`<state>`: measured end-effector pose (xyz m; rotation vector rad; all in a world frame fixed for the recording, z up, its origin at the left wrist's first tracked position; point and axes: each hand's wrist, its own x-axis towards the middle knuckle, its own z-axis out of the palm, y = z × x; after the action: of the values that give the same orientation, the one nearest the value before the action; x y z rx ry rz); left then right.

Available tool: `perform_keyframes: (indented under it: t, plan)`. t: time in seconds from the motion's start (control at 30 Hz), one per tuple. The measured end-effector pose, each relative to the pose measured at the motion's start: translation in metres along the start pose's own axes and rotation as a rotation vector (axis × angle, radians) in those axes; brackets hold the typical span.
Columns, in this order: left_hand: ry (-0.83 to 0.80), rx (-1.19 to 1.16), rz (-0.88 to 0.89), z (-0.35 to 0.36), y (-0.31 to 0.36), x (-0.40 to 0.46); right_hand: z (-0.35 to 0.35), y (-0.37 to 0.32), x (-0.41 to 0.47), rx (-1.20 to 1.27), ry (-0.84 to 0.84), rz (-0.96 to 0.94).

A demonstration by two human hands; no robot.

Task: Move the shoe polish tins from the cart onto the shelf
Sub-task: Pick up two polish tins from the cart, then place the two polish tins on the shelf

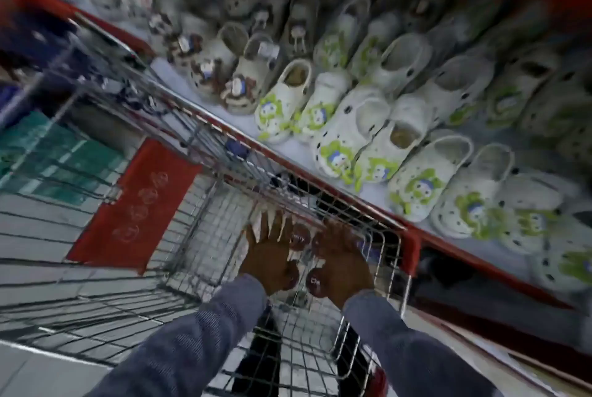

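Several dark red round shoe polish tins lie in the near corner of the wire cart; one tin shows between my hands and another tin sits by my right thumb. My left hand is down in the cart with its fingers spread flat over the tins, a third tin at its thumb side. Beside it, my right hand curves over more tins, and blur hides whether it grips any. The shelf, white with a red front edge, runs alongside the cart on the right.
Rows of white clogs with green and brown charms cover the shelf. A red sign panel hangs on the cart's far side. The cart's red corner guard touches the shelf edge. Tiled floor shows through the wire.
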<state>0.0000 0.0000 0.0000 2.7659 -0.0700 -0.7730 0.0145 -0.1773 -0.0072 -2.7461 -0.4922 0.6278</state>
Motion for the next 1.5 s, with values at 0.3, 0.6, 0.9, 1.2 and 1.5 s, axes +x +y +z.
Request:
perform_keyframes:
  t: [0.3, 0.6, 0.9, 1.2, 1.5]
  plan:
    - [-0.14, -0.056, 0.141, 0.091, -0.035, 0.094, 0.093, 0.032, 0.075, 0.051, -0.276, 0.276]
    - [-0.065, -0.106, 0.144, 0.072, -0.027, 0.101, 0.062, 0.021, 0.088, 0.027, -0.218, 0.273]
    - [0.345, -0.149, 0.224, -0.117, -0.019, -0.017, -0.133, -0.045, 0.027, 0.217, -0.006, 0.06]
    - [0.509, -0.1, 0.207, -0.315, 0.046, -0.118, -0.356, -0.105, -0.056, 0.268, 0.297, -0.14]
    - [0.712, -0.048, 0.371, -0.444, 0.137, -0.107, -0.474, -0.079, -0.08, 0.249, 0.636, -0.071]
